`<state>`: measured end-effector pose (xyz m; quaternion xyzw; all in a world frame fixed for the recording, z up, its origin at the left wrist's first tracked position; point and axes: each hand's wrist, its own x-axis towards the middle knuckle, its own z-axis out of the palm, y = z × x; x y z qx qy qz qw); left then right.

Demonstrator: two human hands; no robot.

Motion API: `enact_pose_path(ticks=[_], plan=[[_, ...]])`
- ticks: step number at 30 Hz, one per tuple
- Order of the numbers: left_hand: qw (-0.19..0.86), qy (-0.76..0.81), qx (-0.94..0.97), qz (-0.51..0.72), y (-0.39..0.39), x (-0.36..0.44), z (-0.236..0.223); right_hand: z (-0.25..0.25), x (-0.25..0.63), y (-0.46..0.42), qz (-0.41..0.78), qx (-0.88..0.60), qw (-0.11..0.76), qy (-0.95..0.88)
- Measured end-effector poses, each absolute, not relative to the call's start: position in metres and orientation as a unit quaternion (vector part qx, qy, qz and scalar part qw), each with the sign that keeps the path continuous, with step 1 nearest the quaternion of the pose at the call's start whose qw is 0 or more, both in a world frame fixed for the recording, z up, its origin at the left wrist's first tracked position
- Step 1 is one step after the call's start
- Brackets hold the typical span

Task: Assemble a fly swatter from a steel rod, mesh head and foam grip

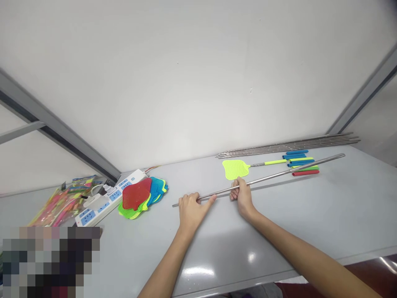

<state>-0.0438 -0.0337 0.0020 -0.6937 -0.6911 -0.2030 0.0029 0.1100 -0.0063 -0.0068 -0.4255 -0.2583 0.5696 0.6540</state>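
Note:
A long metal rod (266, 178) slants across the middle of the table, its right end raised higher in the picture. My left hand (194, 211) is closed on the rod near its thin left end, thumb stretched along it. My right hand (242, 196) wraps round the rod further right, fingers curled. Just beyond my right hand lies a yellow-green fly swatter (236, 169) with a metal shaft and a yellow-green grip (275, 162). Behind the rod's right part are several blue, green and red grip tubes (305, 173).
A bundle of metal rods (291, 146) lies along the wall. To the left sits a pile of red, blue and green swatter heads (136, 194), beside a white power strip (110, 200) with plugs in it. Colourful items in clear plastic bags (63, 203) lie at the far left.

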Motion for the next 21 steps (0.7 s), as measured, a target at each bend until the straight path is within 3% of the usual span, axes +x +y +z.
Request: enact_pose_path(ticks=[21], plan=[[-0.009, -0.694, -0.689, -0.207, -0.0384, -0.0405, 0.0045, -0.0035, 0.104, -0.0123, 0.568, -0.431, 0.658, -0.244]])
